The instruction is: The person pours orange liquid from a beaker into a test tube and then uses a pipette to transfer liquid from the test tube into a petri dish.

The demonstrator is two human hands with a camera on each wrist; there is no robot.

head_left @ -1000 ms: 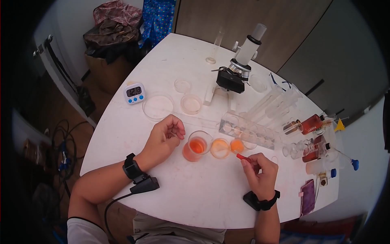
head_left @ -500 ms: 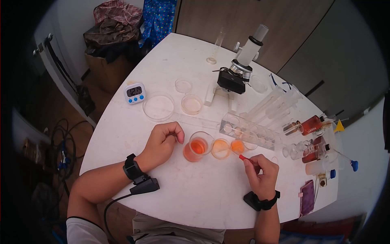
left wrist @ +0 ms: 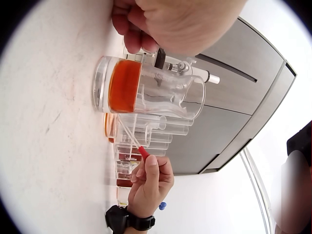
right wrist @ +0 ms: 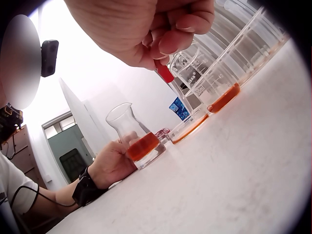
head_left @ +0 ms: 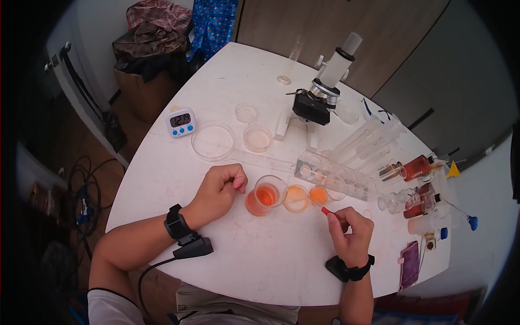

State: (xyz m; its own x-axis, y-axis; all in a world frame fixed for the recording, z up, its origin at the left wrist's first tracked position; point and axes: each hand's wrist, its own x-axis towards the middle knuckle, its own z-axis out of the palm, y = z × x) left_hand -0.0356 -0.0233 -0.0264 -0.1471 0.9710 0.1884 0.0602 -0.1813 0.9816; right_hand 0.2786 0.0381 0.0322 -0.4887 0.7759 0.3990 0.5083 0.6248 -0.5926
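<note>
My right hand (head_left: 352, 235) pinches the red bulb of a dropper (head_left: 325, 210) between thumb and fingers. The dropper's clear stem slants down toward a shallow dish (head_left: 296, 199) of orange liquid; whether its tip touches the liquid I cannot tell. A small beaker (head_left: 318, 195) with orange liquid stands beside that dish. Left of the dish is a flared glass vessel (left wrist: 125, 87) with red-orange liquid in its lower part. My left hand (head_left: 216, 187) lies beside this vessel, fingers loosely curled and holding nothing.
A timer (head_left: 180, 123) and several clear dishes, one large (head_left: 212, 141), lie at the back left. Behind the beakers are a clear rack (head_left: 330, 176) and a microscope (head_left: 319, 95). Glass tubes, brown bottles (head_left: 416, 168) and a purple cloth (head_left: 409, 264) occupy the right side.
My left hand's fingers have curled in and lowered slightly beside the flared vessel. My right hand keeps its pinch on the dropper, nearly in the same place.
</note>
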